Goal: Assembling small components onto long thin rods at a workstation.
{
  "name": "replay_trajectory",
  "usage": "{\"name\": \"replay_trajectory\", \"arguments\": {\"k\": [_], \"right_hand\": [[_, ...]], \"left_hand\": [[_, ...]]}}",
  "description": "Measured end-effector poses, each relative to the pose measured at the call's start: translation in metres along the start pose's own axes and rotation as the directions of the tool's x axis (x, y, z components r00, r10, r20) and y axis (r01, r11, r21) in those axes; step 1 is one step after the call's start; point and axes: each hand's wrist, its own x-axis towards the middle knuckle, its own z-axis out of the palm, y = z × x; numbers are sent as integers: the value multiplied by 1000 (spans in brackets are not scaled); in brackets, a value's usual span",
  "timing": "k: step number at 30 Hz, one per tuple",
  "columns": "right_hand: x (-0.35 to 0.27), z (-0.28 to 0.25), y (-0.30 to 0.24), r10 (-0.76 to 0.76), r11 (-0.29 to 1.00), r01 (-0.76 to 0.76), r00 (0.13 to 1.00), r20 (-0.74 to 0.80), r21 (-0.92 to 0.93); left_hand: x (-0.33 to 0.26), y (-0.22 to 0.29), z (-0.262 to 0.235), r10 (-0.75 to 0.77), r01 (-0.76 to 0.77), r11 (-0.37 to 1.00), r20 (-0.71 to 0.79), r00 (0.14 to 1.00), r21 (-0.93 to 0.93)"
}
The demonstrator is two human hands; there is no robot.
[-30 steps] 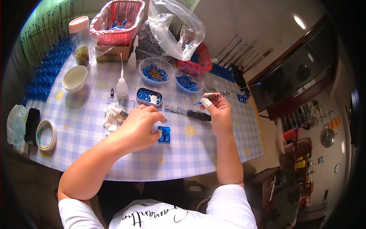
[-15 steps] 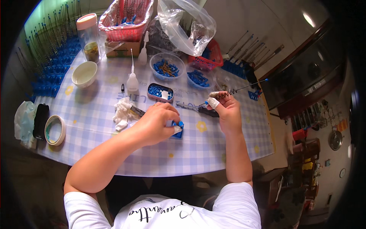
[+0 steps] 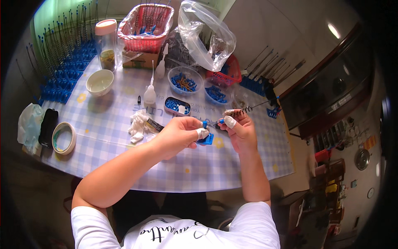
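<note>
Between the thumb and fingers of my left hand is a small blue plastic base, held over the checked cloth. My right hand pinches a thin dark rod with a coiled spring. Its long end points to the upper right, while a blue piece shows at its near end by my thumb. White wrapping covers some fingertips of both hands. The base and the blue piece are close together but apart. Just beyond them stands an oval tin of small blue parts.
Bowls of blue parts stand farther back, near a red basket. A squeeze bottle, crumpled tissue, white bowl and tape roll lie leftward. Blue bases with upright rods line the far left.
My left hand has lifted the blue base off the cloth and brought it rightward, closer to my right hand. The right hand has shifted slightly down and left with the spring rod.
</note>
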Motion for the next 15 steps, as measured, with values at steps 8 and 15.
{"name": "replay_trajectory", "arguments": {"k": [8, 15], "right_hand": [[1, -6, -1, 3, 1000, -2, 1000, 12, -29], [-1, 0, -5, 37, 994, -35, 999, 19, -101]], "left_hand": [[6, -9, -1, -113, 113, 993, -8, 994, 18], [3, -8, 3, -178, 179, 981, -21, 984, 75]]}}
